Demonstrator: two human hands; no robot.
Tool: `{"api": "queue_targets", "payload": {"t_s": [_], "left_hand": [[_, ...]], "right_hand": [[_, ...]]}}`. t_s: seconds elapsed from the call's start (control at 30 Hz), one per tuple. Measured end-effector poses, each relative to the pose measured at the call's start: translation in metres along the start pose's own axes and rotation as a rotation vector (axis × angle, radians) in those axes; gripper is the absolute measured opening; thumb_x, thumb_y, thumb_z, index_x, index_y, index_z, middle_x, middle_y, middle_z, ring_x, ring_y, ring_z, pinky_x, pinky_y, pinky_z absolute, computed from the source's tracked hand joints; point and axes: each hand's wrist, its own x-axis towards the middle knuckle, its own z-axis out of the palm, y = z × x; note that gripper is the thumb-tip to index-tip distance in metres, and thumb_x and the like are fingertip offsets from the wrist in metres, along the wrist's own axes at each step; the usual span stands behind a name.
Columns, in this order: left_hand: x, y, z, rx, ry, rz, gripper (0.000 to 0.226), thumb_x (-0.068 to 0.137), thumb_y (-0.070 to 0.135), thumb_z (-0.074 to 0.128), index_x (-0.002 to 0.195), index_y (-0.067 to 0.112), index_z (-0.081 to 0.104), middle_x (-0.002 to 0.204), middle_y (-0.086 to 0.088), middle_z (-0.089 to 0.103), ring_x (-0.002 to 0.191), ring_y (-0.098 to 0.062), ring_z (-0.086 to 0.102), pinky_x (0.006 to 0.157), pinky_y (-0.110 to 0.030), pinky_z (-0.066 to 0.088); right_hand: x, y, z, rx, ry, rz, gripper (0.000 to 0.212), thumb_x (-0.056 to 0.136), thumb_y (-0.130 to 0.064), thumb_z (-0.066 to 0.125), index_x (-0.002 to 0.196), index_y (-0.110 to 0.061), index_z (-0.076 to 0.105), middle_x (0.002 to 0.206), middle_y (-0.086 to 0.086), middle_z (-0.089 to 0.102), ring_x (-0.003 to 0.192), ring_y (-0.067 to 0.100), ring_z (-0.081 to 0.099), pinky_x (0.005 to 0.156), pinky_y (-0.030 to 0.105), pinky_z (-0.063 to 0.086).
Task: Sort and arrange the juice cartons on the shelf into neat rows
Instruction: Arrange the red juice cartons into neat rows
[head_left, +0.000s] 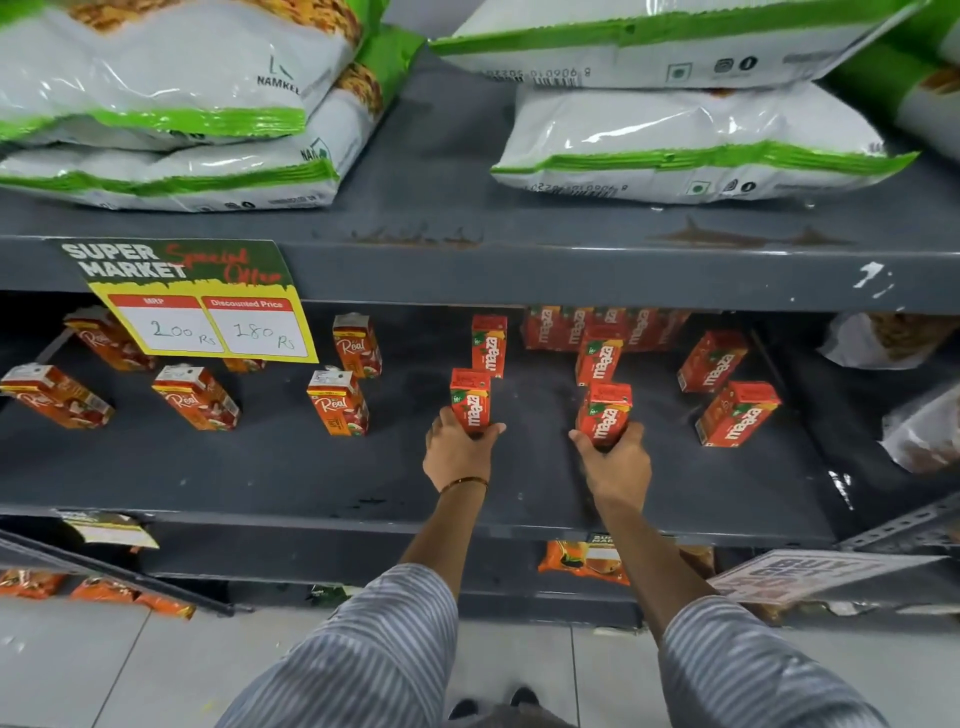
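Head view: hands, left (457, 447) and right (615, 457), each clasp Maaza carton; Real cartons (337, 402) leftward.

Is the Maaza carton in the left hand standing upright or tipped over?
Upright. The Maaza carton stands on its base on the shelf, top flap uppermost, with the left hand wrapped around its lower part.

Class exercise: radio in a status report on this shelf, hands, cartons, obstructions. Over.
Left hand and right hand each grip a front Maaza carton. Real cartons scattered left. Nothing blocking. Over.
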Motion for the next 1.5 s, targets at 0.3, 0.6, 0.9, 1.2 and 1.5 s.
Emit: {"api": "queue_targets", "payload": {"t_s": [0.3,0.6,0.9,1.2,1.5], "left_hand": [[0.002,0.006,0.005,0.015,0.023,-0.01,0.059,0.069,0.047,0.075,0.104,0.005,0.05,0.104,-0.012,0.065,0.104,-0.03,0.057,0.077,-0.046,0.052],[0.002,0.008,0.011,0.022,0.021,0.008,0.061,0.066,0.047,0.077,0.103,0.005,0.051,0.104,-0.014,0.065,0.106,-0.033,0.056,0.087,-0.052,0.05],[0.006,0.005,0.021,0.017,0.019,0.005,0.063,0.068,0.048,0.075,0.108,0.006,0.052,0.111,-0.015,0.065,0.116,-0.036,0.052,0.097,-0.057,0.042],[0.007,0.008,0.02,0.01,0.022,-0.016,0.061,0.066,0.048,0.076,0.104,0.005,0.053,0.108,-0.014,0.066,0.11,-0.034,0.055,0.098,-0.056,0.041],[0.006,0.009,0.019,0.027,0.025,-0.019,0.062,0.066,0.047,0.077,0.104,0.005,0.052,0.107,-0.014,0.066,0.108,-0.033,0.056,0.097,-0.055,0.042]], "right_hand": [[0.009,-0.005,-0.003,-0.131,0.026,0.005,0.055,0.074,-0.04,0.071,0.112,-0.006,0.05,0.107,0.018,0.066,0.101,0.037,0.063,0.083,0.044,0.051],[0.014,-0.004,-0.004,-0.135,0.021,0.019,0.059,0.072,-0.043,0.072,0.114,-0.008,0.051,0.108,0.017,0.066,0.102,0.035,0.062,0.085,0.044,0.051],[0.016,-0.003,-0.008,-0.121,0.012,0.018,0.06,0.072,-0.041,0.074,0.115,-0.007,0.051,0.11,0.017,0.065,0.104,0.036,0.062,0.085,0.043,0.05],[0.016,-0.005,-0.011,-0.112,0.008,0.018,0.06,0.069,-0.048,0.074,0.109,-0.008,0.055,0.109,0.013,0.069,0.1,0.033,0.065,0.081,0.04,0.052],[0.014,-0.009,-0.013,-0.14,0.006,0.031,0.061,0.07,-0.048,0.074,0.112,-0.008,0.054,0.112,0.013,0.068,0.102,0.034,0.064,0.083,0.041,0.051]]}}
